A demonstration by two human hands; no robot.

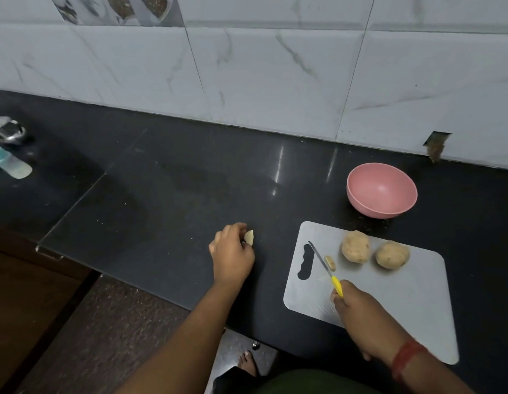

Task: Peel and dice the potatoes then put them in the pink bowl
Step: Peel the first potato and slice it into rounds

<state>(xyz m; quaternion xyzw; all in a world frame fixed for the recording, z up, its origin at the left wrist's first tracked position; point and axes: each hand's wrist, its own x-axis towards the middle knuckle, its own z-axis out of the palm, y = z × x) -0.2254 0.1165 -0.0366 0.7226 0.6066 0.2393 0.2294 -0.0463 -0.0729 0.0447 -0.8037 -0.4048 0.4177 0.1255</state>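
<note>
Left hand (233, 253) pinches a pale potato piece (249, 237) against the black countertop (167, 194), left of the grey cutting board (395, 294). Right hand (358, 311) grips a yellow-handled knife (326, 265), blade beside a small slice (330, 263). Two unpeeled potatoes (356, 247) sit along the board's far edge; the pink bowl (381, 190) stands behind it.

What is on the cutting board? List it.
On the cutting board lie two potatoes and a small cut piece. The right hand holds a knife above it, hiding part of the board.
</note>
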